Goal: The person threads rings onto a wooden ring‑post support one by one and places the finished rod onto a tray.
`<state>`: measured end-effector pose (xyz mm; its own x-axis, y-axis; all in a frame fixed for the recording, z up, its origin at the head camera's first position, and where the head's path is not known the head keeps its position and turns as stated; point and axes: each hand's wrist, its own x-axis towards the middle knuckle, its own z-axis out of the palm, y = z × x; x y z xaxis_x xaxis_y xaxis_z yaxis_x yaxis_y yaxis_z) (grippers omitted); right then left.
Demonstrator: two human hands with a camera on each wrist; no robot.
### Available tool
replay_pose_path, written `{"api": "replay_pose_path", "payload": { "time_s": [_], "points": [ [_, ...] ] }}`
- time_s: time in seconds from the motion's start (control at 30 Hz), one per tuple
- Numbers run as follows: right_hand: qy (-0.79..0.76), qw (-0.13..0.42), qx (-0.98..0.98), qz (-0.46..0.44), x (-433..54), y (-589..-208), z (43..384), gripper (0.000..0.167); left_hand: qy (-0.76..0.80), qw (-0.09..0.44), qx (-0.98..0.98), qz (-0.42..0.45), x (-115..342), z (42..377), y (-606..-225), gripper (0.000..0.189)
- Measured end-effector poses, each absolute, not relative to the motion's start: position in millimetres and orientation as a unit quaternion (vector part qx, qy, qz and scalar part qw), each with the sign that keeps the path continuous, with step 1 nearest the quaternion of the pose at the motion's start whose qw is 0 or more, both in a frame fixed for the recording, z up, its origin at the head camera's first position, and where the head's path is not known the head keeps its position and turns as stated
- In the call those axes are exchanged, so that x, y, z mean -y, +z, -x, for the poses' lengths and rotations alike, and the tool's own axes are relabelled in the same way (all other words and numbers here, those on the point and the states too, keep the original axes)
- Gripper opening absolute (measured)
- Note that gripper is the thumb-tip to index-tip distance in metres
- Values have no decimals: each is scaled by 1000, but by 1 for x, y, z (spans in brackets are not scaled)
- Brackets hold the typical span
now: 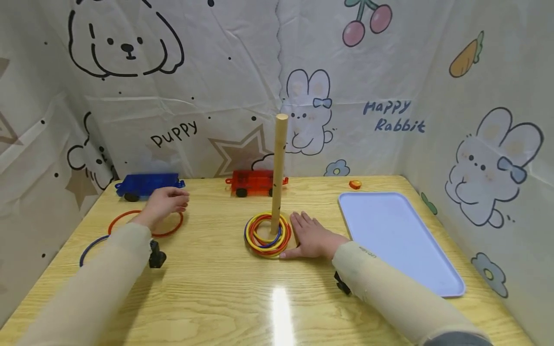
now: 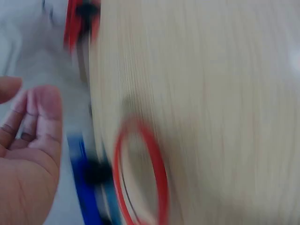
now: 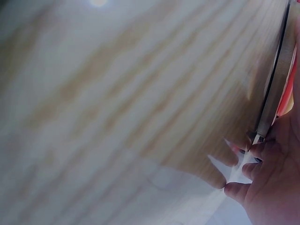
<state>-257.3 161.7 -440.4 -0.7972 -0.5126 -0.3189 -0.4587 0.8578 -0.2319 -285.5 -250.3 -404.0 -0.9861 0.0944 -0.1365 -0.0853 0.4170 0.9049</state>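
Observation:
A wooden peg (image 1: 279,168) stands upright with several red, yellow and blue rings (image 1: 283,245) stacked loosely round its foot. Beside that stack, the right hand (image 1: 313,235) is spread with straight fingers, thumb and fingertips at the rings' right edge. The right wrist view shows the same hand (image 3: 276,173) low over the wood, holding nothing. My left hand (image 1: 166,204) hovers above a red ring (image 1: 125,214), fingers loosely bent and nothing in them. In the left wrist view the palm (image 2: 28,178) is empty; the scene there is blurred. A blue ring (image 1: 88,250) lies partly hidden under the left sleeve.
A blue toy wagon (image 1: 147,183) and a red toy wagon (image 1: 251,182) stand along the table's back edge. At the right lies a pale blue tray (image 1: 346,204), with a small orange piece (image 1: 355,184) behind it. Printed cloth walls (image 1: 242,72) enclose the table.

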Motion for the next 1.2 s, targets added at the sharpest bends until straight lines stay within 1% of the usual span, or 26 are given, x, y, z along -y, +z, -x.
{"api": "replay_pose_path", "payload": {
  "time_s": [0.13,0.27,0.37,0.47,0.6,0.67,0.8,0.93,1.07,1.2],
  "points": [
    [-72,190,-945,257,-161,-440,258,121,544,53,-836,40,297,280,-407,49],
    [-70,190,-945,257,-161,-440,258,121,537,41,-840,65,329,272,-414,51],
    [-67,187,-945,259,-160,-440,258,120,528,45,-844,76,346,266,-423,52],
    [-66,185,-945,260,-160,-441,258,120,515,66,-850,86,357,262,-430,53],
    [-64,182,-946,262,-160,-441,259,120,489,98,-861,95,361,263,-435,56],
    [-66,179,-945,265,-161,-441,259,120,472,104,-871,93,360,265,-437,54],
    [-68,174,-945,268,-162,-440,259,119,430,101,-892,100,352,267,-436,44],
    [-67,173,-946,267,-161,-440,259,118,423,101,-892,124,347,268,-435,34],
    [-71,176,-945,267,-160,-439,259,118,452,99,-877,130,347,268,-437,36],
    [-68,177,-945,266,-160,-439,259,118,476,82,-868,115,351,269,-435,42]
  ]
}}
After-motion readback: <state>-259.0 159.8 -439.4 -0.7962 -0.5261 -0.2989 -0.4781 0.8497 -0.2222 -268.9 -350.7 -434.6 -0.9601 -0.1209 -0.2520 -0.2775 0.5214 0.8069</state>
